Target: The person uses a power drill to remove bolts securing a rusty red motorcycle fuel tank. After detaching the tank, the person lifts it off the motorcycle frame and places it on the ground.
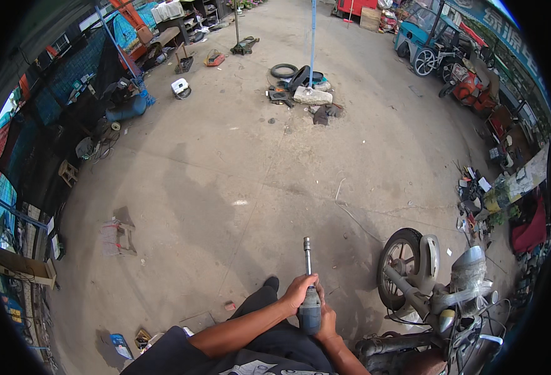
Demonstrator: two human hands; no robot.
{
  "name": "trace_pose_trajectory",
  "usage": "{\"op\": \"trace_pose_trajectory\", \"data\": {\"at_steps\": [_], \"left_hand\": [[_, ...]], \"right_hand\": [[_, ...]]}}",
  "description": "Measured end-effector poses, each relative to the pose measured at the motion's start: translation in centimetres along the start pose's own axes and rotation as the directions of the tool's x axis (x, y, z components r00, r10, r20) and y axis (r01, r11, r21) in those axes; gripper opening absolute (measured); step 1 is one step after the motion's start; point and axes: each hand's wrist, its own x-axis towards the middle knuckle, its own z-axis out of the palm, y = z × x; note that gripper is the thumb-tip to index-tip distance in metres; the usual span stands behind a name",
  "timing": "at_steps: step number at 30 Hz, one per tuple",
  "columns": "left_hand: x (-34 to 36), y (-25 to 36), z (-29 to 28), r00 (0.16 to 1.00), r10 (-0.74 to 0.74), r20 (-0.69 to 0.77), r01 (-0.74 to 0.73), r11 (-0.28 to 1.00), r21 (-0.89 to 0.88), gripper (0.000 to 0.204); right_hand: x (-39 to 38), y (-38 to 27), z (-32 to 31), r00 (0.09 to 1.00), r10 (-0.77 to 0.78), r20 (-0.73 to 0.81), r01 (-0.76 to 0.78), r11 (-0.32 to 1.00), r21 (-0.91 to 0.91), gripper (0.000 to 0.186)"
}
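Note:
In front of my body I hold a power impact wrench (310, 312) with a dark blue-grey body. A long silver socket extension (308, 253) sticks out of its nose and points away from me. My left hand (300, 292) is closed around the front of the tool, near the base of the extension. Lower down, my right hand (327, 320) is wrapped against the tool's right side; its grip is partly hidden behind the body. To my right stands a partly stripped motorcycle (438, 306), its front wheel (399, 265) turned toward the open yard.
A small wooden stool (120, 237) stands at left. Ahead, a blue pole (313, 44) rises from a stone block (313, 95) with tyres beside it. A blue tank (126, 108) and white container (180, 87) are far left. An orange vehicle (472, 90) is parked far right. A hose lies mid-floor.

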Motion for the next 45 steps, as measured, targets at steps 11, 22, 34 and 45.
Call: {"op": "trace_pose_trajectory", "data": {"at_steps": [11, 22, 34, 45], "left_hand": [[5.1, 26.2, -14.3, 0.827, 0.314, -0.466, -0.366, 0.930, -0.021, 0.020], [5.0, 39.9, -25.7, 0.430, 0.208, -0.879, -0.348, 0.936, 0.051, 0.020], [15.5, 57.0, -36.2, 0.406, 0.070, -0.911, -0.518, 0.839, -0.166, 0.016], [26.2, 88.9, -43.1, 0.371, 0.140, -0.918, -0.550, 0.830, -0.096, 0.019]], "right_hand": [[27.3, 4.5, -7.6, 0.994, 0.109, -0.007, -0.109, 0.980, -0.165, 0.015], [56.3, 16.0, -16.5, 0.657, 0.724, 0.210, -0.610, 0.674, -0.416, 0.053], [95.1, 27.0, -18.1, 0.739, 0.267, 0.619, 0.537, 0.321, -0.780, 0.008], [115.8, -9.9, -7.1, 0.468, 0.787, 0.403, -0.760, 0.590, -0.271, 0.008]]}}
